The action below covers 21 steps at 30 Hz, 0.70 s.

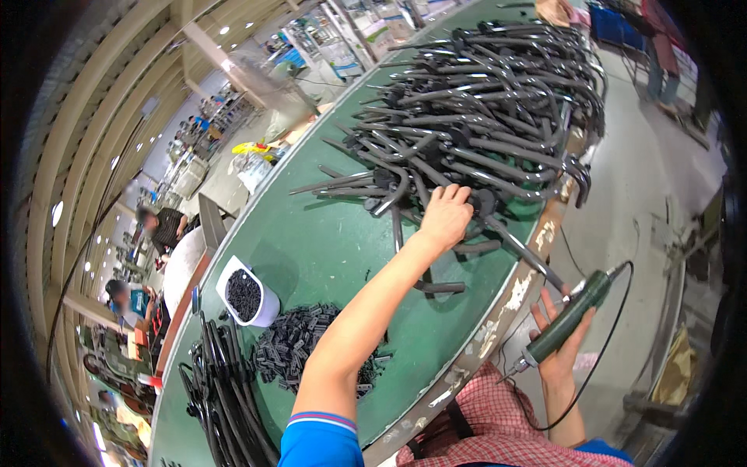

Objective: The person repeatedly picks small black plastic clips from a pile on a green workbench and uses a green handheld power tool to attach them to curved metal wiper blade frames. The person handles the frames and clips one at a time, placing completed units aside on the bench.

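Note:
My left hand (pixel 449 215) reaches over the green tabletop, its fingers closed around a long black metal tube (pixel 520 251) beside a round black fitting (pixel 484 203). The tube slants toward the table's near edge, its lower end close to my right hand. Beyond it lies a large tangled heap of bent black tubes (pixel 482 101), some with glossy ends. Off the near edge, my right hand (pixel 557 354) is wrapped round a dark green electric screwdriver (pixel 572 315). The tool's tip points down and left, and a black cord runs from its upper end.
A white tub (pixel 264 307) of small black parts stands on the green table (pixel 319 257), beside a pile of small black plastic pieces (pixel 292 342). A bundle of black tubes (pixel 222 389) lies at lower left. People (pixel 165 229) sit beyond the far edge; another person (pixel 661 54) stands at upper right.

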Available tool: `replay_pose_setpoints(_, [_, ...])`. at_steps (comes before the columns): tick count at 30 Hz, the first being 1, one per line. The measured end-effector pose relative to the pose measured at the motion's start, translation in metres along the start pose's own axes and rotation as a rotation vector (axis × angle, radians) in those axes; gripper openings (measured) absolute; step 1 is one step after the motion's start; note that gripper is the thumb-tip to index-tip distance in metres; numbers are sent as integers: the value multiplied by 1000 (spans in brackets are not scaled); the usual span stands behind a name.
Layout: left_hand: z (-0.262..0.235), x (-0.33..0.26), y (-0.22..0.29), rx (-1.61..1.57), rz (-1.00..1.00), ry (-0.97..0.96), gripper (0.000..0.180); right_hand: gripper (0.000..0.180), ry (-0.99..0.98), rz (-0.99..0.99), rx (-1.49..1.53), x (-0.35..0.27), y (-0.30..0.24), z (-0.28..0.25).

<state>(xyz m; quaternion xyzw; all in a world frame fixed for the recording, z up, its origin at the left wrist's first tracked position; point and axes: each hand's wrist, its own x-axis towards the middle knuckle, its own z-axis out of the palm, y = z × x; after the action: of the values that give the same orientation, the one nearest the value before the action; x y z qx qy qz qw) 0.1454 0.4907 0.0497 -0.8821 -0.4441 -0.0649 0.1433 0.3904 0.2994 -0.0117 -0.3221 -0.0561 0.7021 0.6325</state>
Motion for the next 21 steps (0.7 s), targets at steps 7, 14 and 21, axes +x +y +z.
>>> replay_pose_setpoints(7, [31,16,-9,-93,19,-5,23,64,121,-296,37,42,-22,-36])
replay_pose_setpoints(14, [28,38,39,-210,17,436,23,61,154,-746,-286,56,-101,-85])
replay_pose_setpoints(21, [-88,-1,90,-288,310,461,30,60,238,-903,-518,6,-125,-42])
